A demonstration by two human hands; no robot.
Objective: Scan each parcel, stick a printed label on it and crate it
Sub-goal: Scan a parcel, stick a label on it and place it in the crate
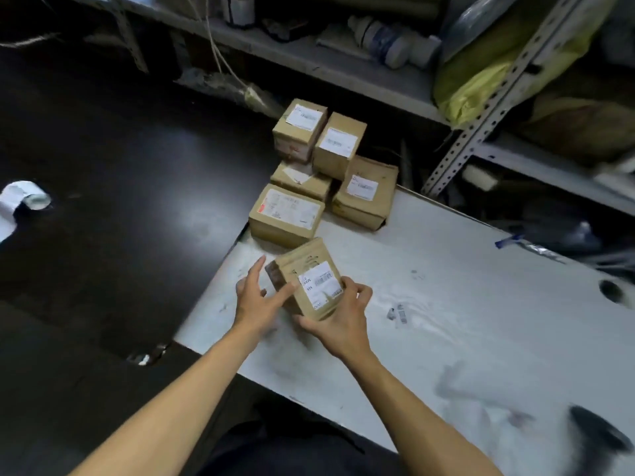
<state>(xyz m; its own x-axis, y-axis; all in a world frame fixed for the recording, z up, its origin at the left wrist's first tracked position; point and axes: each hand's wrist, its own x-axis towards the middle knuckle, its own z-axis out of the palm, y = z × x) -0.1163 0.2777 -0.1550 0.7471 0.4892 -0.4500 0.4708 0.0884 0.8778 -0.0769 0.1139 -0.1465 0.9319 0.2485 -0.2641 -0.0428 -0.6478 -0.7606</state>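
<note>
Parcel [309, 280]: my right hand [338, 316] grips its near corner.
Left hand [256, 292]: open, fingers straight on its side.
Label [319, 285]: I press it flat.
Stack [323, 173]: beyond my fingers.

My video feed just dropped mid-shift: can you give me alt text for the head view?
Both hands hold a small labelled parcel over the white table: right hand grips its near corner, left hand touches its left side. Behind it, five more labelled cardboard boxes are piled at the table's far corner.

White table [464, 286]: labelled parcels [287, 214] stacked at far corner.
</note>
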